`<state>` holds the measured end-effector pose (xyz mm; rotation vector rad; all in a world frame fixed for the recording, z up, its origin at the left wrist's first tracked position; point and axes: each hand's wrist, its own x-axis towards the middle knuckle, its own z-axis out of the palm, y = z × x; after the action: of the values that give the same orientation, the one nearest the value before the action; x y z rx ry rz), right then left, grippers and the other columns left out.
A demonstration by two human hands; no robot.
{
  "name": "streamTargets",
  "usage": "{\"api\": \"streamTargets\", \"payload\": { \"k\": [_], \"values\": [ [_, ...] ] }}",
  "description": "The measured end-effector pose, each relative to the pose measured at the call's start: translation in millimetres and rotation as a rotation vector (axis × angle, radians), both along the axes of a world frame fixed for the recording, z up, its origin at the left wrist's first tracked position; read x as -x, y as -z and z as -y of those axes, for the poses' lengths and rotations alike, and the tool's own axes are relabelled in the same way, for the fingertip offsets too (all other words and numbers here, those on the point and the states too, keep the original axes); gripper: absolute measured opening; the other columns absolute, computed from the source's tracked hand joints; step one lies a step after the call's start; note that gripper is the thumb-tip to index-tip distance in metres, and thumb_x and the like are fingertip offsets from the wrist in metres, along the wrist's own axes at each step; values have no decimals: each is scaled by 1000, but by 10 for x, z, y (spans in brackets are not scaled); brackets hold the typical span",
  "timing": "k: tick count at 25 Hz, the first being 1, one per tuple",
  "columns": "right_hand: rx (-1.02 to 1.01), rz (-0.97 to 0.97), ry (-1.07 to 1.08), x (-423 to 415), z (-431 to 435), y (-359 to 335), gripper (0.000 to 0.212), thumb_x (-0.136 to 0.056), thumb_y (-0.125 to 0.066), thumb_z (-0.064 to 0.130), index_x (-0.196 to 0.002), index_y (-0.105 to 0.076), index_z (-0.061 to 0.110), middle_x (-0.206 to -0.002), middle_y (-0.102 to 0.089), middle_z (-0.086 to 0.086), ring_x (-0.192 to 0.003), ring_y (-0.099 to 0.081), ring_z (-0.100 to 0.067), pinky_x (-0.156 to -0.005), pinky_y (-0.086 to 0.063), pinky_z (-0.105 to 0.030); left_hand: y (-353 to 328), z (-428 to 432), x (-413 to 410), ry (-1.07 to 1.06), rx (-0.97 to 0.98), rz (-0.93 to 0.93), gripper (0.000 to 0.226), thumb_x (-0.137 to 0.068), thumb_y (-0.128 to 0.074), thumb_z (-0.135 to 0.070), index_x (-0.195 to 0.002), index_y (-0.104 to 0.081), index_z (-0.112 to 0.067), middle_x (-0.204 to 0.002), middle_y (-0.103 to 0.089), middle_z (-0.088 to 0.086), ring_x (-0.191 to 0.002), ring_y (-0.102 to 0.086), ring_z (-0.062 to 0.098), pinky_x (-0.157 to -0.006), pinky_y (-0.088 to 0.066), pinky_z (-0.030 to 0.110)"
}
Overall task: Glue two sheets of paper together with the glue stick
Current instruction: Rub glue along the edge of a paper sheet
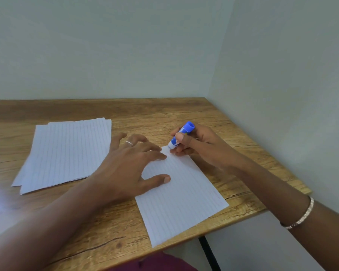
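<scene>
Gripping the glue stick (181, 134) in the right hand (202, 147), fingers curled round it, tip down at the far corner of the lined sheet (184, 202). Pinning that sheet with the left hand (125, 165), fingers straight and spread. Near corner reaching the bench (164, 112) front edge. To the left, a loose stack of sheets (67, 153); behind and right, walls (282, 75).

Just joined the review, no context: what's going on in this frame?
A person at a wooden table is gluing paper. The right hand holds the glue stick tilted, its white end down at the far corner of a single lined sheet. The left hand lies spread on that sheet, fingers straight, steadying it. A stack of lined sheets lies to the left, untouched.
</scene>
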<state>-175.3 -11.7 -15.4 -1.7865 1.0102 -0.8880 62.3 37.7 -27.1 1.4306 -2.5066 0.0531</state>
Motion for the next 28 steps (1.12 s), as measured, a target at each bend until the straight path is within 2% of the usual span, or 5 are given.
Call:
{"api": "streamTargets", "payload": {
  "k": [3, 10, 15, 18, 28],
  "values": [
    [-5, 112, 111, 9, 64, -16, 29, -99, -63, 34, -103, -71, 7, -87, -77, -6, -78, -72, -18, -76, -62, -31, 9, -3, -12, -14, -5, -11, 75, -79, -22, -84, -133, -55, -43, -136, -56, -24, -137, -36, 8, -117, -9, 53],
    [212, -339, 279, -20, 164, -34, 30, -98, -64, 41, -93, -69, 12, -83, -79, -6, -76, -75, -23, -79, -62, -52, 62, 43, 15, 24, -15, -45, 78, -78, -26, -86, -131, -55, -36, -150, -46, -18, -146, -29, 13, -118, -13, 53],
    [234, -400, 257, -45, 173, -54, 29, -98, -63, 42, -91, -67, 14, -82, -79, -4, -74, -74, -14, -73, -59, -36, 106, 81, 13, 22, -35, -38, 80, -78, -24, -87, -135, -50, -37, -141, -56, -16, -144, -32, 12, -118, -13, 54],
    [327, -513, 236, -85, 168, -58, 30, -98, -63, 41, -91, -66, 12, -81, -77, -9, -77, -71, -23, -67, -50, -33, 100, 77, 21, 21, -17, -42, 80, -77, -27, -87, -134, -50, -37, -138, -57, -17, -143, -34, 12, -117, -12, 53],
    [399, -422, 217, -101, 153, -77, 25, -100, -62, 35, -90, -67, 12, -82, -77, -7, -76, -71, -26, -71, -53, -40, 97, 77, 11, 13, -33, -42, 82, -74, -24, -89, -134, -49, -39, -140, -56, -16, -141, -36, 11, -118, -8, 54]
  ]
}}
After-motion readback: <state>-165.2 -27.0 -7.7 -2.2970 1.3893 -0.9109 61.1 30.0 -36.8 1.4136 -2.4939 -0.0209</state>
